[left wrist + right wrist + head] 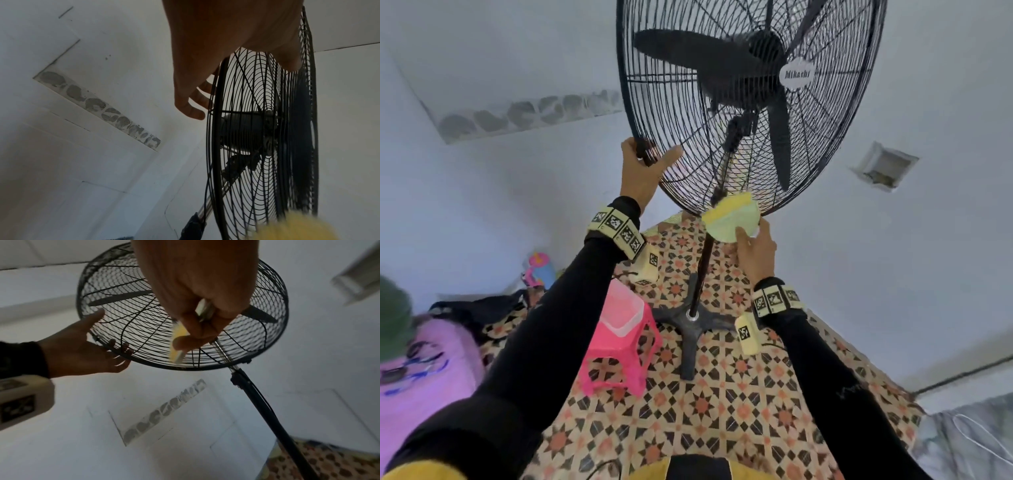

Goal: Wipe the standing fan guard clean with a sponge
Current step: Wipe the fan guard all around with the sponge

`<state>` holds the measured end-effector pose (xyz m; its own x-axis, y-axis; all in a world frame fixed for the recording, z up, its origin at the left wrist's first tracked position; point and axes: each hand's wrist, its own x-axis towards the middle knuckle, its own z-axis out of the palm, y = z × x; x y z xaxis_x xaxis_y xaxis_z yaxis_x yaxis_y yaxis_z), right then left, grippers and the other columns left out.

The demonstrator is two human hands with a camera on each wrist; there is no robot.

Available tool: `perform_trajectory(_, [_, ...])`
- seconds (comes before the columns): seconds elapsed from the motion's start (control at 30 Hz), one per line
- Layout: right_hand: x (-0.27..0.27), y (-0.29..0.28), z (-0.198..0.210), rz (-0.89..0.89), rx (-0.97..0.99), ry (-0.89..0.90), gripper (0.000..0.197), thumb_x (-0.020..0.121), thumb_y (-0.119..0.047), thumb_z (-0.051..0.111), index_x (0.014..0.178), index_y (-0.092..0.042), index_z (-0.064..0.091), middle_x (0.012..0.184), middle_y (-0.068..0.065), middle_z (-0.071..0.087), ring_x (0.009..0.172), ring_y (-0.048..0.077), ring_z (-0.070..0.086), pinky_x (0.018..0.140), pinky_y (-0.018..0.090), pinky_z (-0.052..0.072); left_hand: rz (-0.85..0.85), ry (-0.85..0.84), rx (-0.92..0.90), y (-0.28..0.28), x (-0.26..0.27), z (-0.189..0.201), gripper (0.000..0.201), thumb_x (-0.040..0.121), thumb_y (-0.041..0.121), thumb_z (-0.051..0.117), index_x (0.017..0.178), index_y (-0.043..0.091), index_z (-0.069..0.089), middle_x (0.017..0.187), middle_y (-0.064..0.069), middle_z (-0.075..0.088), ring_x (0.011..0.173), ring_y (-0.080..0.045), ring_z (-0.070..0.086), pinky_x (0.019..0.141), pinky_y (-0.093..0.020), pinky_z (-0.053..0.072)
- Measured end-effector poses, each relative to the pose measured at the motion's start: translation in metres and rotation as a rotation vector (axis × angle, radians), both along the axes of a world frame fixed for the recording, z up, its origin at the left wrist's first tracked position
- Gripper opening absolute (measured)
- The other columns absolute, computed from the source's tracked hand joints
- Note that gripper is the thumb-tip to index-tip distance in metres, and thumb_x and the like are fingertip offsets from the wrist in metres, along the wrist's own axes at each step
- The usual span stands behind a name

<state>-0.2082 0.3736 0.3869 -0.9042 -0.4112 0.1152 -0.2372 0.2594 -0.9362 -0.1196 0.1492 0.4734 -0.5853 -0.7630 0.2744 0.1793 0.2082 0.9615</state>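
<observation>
Patterned floor (722, 411) below; the left hand (642, 171) grips the fan guard (654, 85) rim, while the right hand (755, 250) pinches the sponge (732, 216) against the guard's bottom edge just above it. Pushing hard could tip the fan, or fingers could slip between wires.

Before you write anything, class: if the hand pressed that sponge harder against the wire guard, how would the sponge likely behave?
The sponge would probably squash and mould round the wires, since it already looks bent where the right hand pinches it. It seems light: fingertips alone hold it up. The fan guard would likely sway, which may be why the left hand grips its rim.
</observation>
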Motion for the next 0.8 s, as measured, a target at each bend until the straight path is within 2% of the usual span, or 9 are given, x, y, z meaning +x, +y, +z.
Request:
perform_trajectory(0.07, [-0.006, 0.003, 0.008, -0.02, 0.085, 0.097, 0.057, 0.094, -0.056, 0.052, 0.141, -0.026, 0.036, 0.094, 0.017, 0.072, 0.069, 0.035, 0.071, 0.064, 0.056, 0.061, 0.057, -0.009, -0.021, 0.002, -0.005, 0.002, 0.088, 0.071, 0.058, 0.086, 0.131, 0.011, 0.042, 0.117, -0.001, 0.052, 0.103, -0.012, 0.056, 0.095, -0.031, 0.053])
perform_trajectory(0.13, [0.002, 0.0, 0.034, 0.067, 0.01, 0.208, 0.06, 0.102, -0.036, 0.056, 0.151, -0.024, 0.025, 0.095, 0.011, 0.072, 0.075, 0.029, 0.072, 0.071, 0.046, 0.062, 0.097, -0.006, -0.022, 0.008, -0.01, 0.002, 0.086, 0.073, 0.054, 0.087, 0.132, 0.011, 0.041, 0.119, 0.0, 0.055, 0.105, -0.012, 0.058, 0.097, -0.033, 0.054])
perform_trajectory(0.23, [0.014, -0.009, 0.067, 0.29, -0.189, 0.302, 0.054, 0.105, -0.023, 0.055, 0.146, -0.047, 0.028, 0.077, 0.01, 0.07, 0.062, 0.03, 0.069, 0.057, 0.042, 0.06, 0.104, 0.05, 0.029, 0.018, -0.016, -0.001, 0.092, 0.069, 0.05, 0.091, 0.133, 0.009, 0.04, 0.123, -0.009, 0.062, 0.109, -0.019, 0.066, 0.094, -0.038, 0.059])
perform_trajectory(0.33, [0.005, -0.011, 0.048, 0.35, -0.12, 0.427, 0.018, 0.108, -0.02, 0.048, 0.119, -0.031, 0.057, 0.062, 0.012, 0.064, 0.049, 0.027, 0.062, 0.048, 0.046, 0.052, 0.105, 0.039, 0.073, 0.021, -0.017, -0.002, 0.091, 0.065, 0.056, 0.093, 0.129, 0.015, 0.042, 0.126, -0.012, 0.064, 0.114, -0.025, 0.067, 0.094, -0.051, 0.058])
perform_trajectory(0.4, [-0.011, -0.003, 0.021, 0.284, -0.007, 0.466, 0.016, 0.107, -0.018, 0.047, 0.108, -0.023, 0.062, 0.07, 0.008, 0.067, 0.052, 0.022, 0.06, 0.055, 0.046, 0.05, 0.112, 0.023, 0.094, 0.02, -0.016, -0.002, 0.091, 0.063, 0.06, 0.093, 0.127, 0.019, 0.043, 0.129, -0.01, 0.064, 0.116, -0.025, 0.066, 0.095, -0.056, 0.057])
perform_trajectory(0.5, [-0.03, 0.011, 0.001, 0.194, 0.087, 0.415, 0.018, 0.104, -0.011, 0.049, 0.104, -0.016, 0.067, 0.08, 0.003, 0.07, 0.052, 0.014, 0.05, 0.056, 0.038, 0.046, 0.11, 0.038, 0.134, 0.022, -0.015, -0.002, 0.09, 0.064, 0.058, 0.091, 0.129, 0.019, 0.043, 0.131, -0.008, 0.063, 0.118, -0.022, 0.066, 0.095, -0.056, 0.057])
perform_trajectory(0.63, [-0.018, 0.014, 0.037, 0.378, -0.065, 0.457, 0.019, 0.107, -0.012, 0.049, 0.112, -0.013, 0.067, 0.059, -0.006, 0.057, 0.044, 0.002, 0.05, 0.042, 0.02, 0.032, 0.128, 0.041, 0.165, 0.03, -0.02, -0.003, 0.086, 0.061, 0.063, 0.091, 0.122, 0.023, 0.044, 0.128, -0.007, 0.064, 0.118, -0.024, 0.066, 0.093, -0.059, 0.057])
perform_trajectory(0.7, [-0.013, 0.007, 0.051, 0.461, -0.145, 0.456, 0.019, 0.109, -0.013, 0.049, 0.116, -0.012, 0.066, 0.059, -0.01, 0.056, 0.047, -0.005, 0.056, 0.04, 0.025, 0.041, 0.156, 0.042, 0.161, 0.035, -0.023, -0.004, 0.085, 0.063, 0.065, 0.09, 0.121, 0.022, 0.046, 0.125, -0.007, 0.063, 0.117, -0.026, 0.066, 0.094, -0.059, 0.057])
perform_trajectory(0.8, [-0.029, 0.001, 0.04, 0.426, -0.026, 0.496, 0.018, 0.107, -0.016, 0.049, 0.111, -0.018, 0.066, 0.066, -0.003, 0.063, 0.045, 0.006, 0.05, 0.044, 0.036, 0.044, 0.185, 0.052, 0.159, 0.039, -0.024, -0.006, 0.087, 0.068, 0.065, 0.086, 0.128, 0.02, 0.044, 0.13, -0.007, 0.061, 0.12, -0.022, 0.064, 0.097, -0.057, 0.056])
